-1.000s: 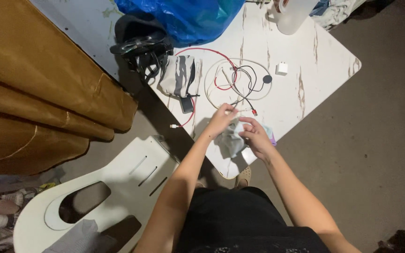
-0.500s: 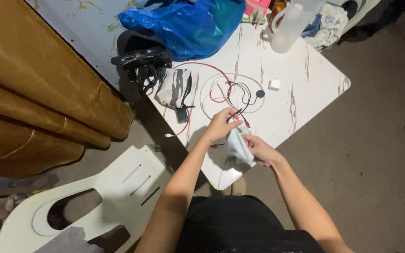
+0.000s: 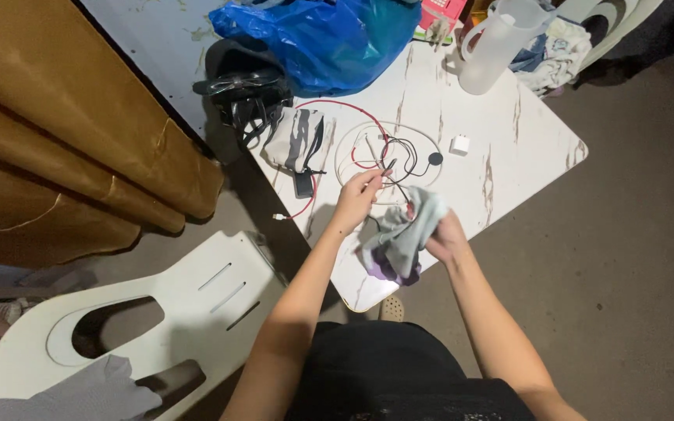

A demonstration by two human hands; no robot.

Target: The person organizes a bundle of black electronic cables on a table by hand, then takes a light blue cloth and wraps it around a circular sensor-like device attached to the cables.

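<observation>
My left hand (image 3: 355, 196) pinches a thin cable (image 3: 384, 168) out of a tangle of white, red and black cables (image 3: 390, 148) on the white marbled table (image 3: 501, 171). My right hand (image 3: 446, 236) grips a pale grey cloth (image 3: 402, 235) with a purple edge, bunched up just above the table's near corner. The cloth hangs between my two hands and hides part of the right fingers.
A grey striped pouch (image 3: 296, 139), a black strap bundle (image 3: 245, 97), a blue plastic bag (image 3: 317, 39), a translucent jug (image 3: 501, 43) and a small white charger cube (image 3: 459, 144) lie on the table. A white plastic chair (image 3: 142, 312) stands at lower left, brown curtain (image 3: 56, 132) beside it.
My left hand moved up to the cable tangle and pinched a cable. My right hand lifted the cloth, which now bunches higher and shows its purple edge.
</observation>
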